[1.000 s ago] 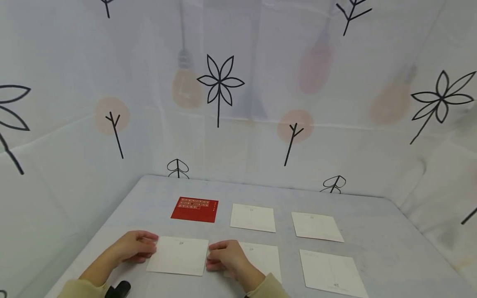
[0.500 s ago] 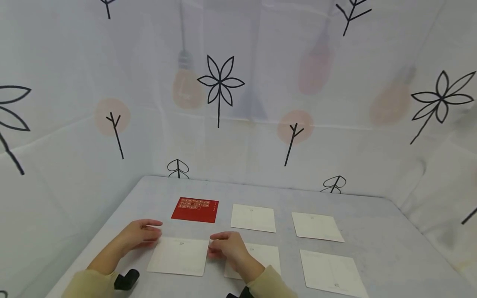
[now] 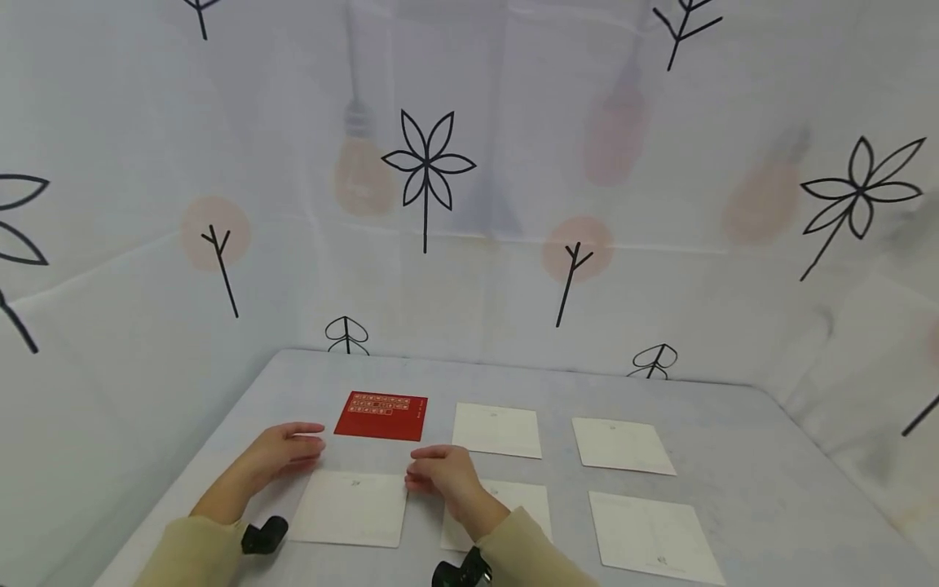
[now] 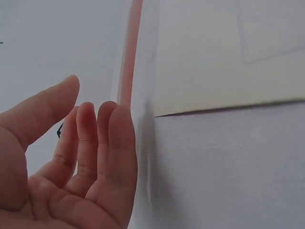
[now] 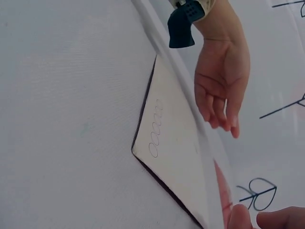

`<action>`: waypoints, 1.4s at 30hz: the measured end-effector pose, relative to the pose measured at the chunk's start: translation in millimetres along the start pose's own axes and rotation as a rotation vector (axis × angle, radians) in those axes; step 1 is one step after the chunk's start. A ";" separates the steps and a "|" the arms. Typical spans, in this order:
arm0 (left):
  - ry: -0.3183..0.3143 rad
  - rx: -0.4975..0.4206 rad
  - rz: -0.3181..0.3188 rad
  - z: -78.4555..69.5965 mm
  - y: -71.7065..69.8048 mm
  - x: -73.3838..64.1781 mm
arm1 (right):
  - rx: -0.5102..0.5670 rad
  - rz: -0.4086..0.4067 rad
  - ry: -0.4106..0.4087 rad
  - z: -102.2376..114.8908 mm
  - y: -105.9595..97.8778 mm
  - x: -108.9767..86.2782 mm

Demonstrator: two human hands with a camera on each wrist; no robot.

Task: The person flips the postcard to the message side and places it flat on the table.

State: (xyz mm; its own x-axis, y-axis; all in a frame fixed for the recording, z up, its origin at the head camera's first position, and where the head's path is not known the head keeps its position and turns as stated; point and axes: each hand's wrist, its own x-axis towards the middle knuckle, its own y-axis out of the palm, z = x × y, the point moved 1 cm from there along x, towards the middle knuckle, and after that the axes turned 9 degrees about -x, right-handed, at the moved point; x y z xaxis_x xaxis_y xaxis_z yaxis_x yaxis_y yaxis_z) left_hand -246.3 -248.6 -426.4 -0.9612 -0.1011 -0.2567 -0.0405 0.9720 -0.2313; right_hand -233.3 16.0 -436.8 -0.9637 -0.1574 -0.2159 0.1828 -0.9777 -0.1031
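Observation:
A white card (image 3: 348, 509), like a postcard, lies flat at the front left of the table. My left hand (image 3: 282, 456) hovers by its far left corner, fingers loosely extended and holding nothing. In the left wrist view, a gap separates that hand (image 4: 86, 162) from the card (image 4: 224, 57). Near the far right corner is my right hand (image 3: 451, 483), relaxed and also holding nothing; it partly covers a second white card (image 3: 524, 505). Only some right fingertips (image 5: 239, 219) show in the right wrist view. A red card (image 3: 381, 417) with a printed grid lies just beyond both hands.
To the right lie more white cards: one in the back middle (image 3: 497, 430), one at the back right (image 3: 623, 445) and one at the front right (image 3: 654, 536). A patterned white cloth (image 3: 477, 269) hangs behind the table.
Both hands have left the sides of the front-left white card and moved forward toward the red card. The cards stay in place; the head view has shifted slightly.

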 end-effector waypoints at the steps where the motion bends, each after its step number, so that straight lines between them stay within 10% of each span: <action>1: 0.002 0.000 -0.001 -0.1 -0.4 2.1 | -0.001 -0.002 0.005 -0.2 0.7 1.4; 42: -0.098 -0.110 -0.089 -11.3 11.6 78.5 | -0.055 -0.204 0.042 11.9 -17.8 75.2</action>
State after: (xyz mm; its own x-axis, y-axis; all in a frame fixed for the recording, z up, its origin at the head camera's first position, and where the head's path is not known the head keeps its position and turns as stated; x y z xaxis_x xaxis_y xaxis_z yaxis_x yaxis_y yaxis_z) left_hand -325.3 -242.8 -438.7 -0.9215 -0.2030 -0.3311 -0.1593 0.9751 -0.1543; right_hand -311.3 19.9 -439.6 -0.9730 0.0499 -0.2253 -0.0036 -0.9794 -0.2017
